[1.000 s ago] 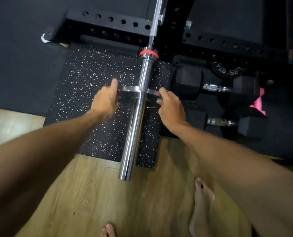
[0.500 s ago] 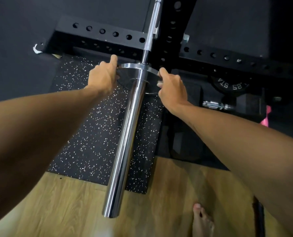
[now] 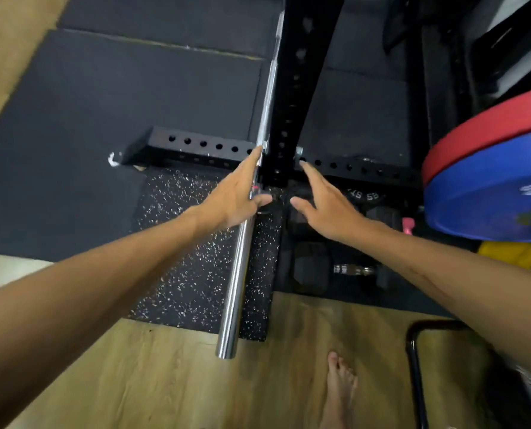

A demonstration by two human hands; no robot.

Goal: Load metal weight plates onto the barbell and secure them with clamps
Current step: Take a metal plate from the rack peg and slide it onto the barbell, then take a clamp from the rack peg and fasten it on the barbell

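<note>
Both hands are released, fingers spread: left hand [image 3: 236, 199] beside the barbell sleeve [image 3: 236, 280], right hand [image 3: 326, 202] right of it. Confirm the plate seats flush before clamping.

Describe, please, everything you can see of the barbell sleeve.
The barbell sleeve is a smooth, mirror-bright chrome tube, bare along its visible length. It runs from its open end over the wood floor up toward the black rack upright, above the speckled mat. The left hand, fingers spread, overlaps its inner end.
</note>
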